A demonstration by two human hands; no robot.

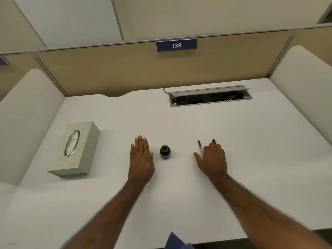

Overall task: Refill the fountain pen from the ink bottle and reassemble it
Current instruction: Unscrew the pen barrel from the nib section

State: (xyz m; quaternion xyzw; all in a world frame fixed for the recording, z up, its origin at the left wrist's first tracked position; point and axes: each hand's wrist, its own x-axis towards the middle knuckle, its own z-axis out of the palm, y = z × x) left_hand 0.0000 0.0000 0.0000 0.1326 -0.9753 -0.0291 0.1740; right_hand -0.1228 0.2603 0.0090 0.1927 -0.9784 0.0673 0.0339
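Note:
A small dark ink bottle [165, 151] stands upright on the white desk [179, 126], between my hands. My left hand [142, 159] lies flat on the desk just left of the bottle, fingers straight, not touching it. The slim pen section with its nib [200, 148] lies on the desk pointing away from me, beside the thumb side of my right hand [212, 160]. That hand rests palm down with loosely bent fingers over a dark pen part [213, 141], only the tip of which shows past the fingertips.
A grey tissue box [77, 150] sits at the left of the desk. An open cable tray [210, 97] is set into the desk at the back. Partition walls stand on three sides, with a sign reading 138 [176, 45].

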